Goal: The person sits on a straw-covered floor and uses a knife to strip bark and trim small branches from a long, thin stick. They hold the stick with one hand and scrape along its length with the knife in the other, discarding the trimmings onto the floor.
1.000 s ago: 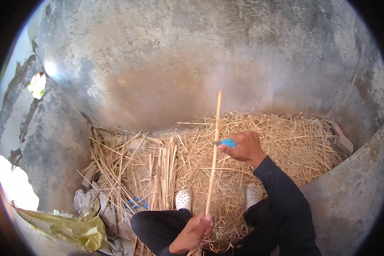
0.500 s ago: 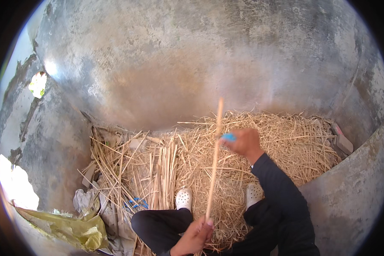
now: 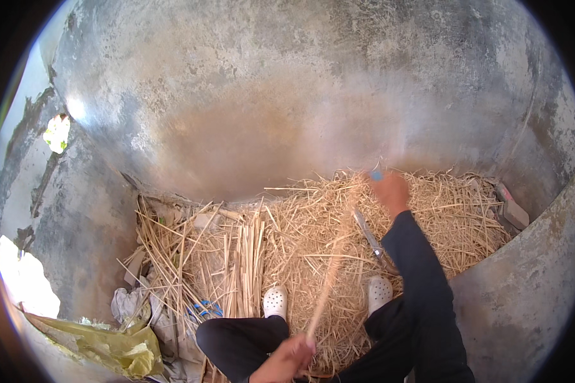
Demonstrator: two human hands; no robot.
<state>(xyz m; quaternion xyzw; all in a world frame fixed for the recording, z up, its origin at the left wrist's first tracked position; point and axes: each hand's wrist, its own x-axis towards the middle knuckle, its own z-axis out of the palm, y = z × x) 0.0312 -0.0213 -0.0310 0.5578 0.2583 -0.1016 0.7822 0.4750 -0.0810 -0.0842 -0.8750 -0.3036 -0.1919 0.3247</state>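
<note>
I sit on a heap of dry straw (image 3: 300,249) beside a grey concrete wall. My left hand (image 3: 289,357), low between my knees, grips the lower end of a long thin pale stick (image 3: 331,274), which slants up to the right and is motion-blurred. My right hand (image 3: 390,191) is stretched out over the far part of the straw, closed on a knife with a blue handle (image 3: 377,174). Its metal blade (image 3: 367,233) points back toward me, to the right of the stick.
My white shoes (image 3: 275,301) (image 3: 380,292) rest on the straw. Split pale strips (image 3: 246,262) lie in a bundle to the left. A crumpled yellow-green bag (image 3: 108,345) and rags are at the lower left, and a brick (image 3: 511,210) lies far right. The curved concrete wall (image 3: 287,102) closes off the far side.
My right hand with the knife has swept outward and to the right along the stick. The stick now leans more to the right and is blurred. My left hand stays low.
</note>
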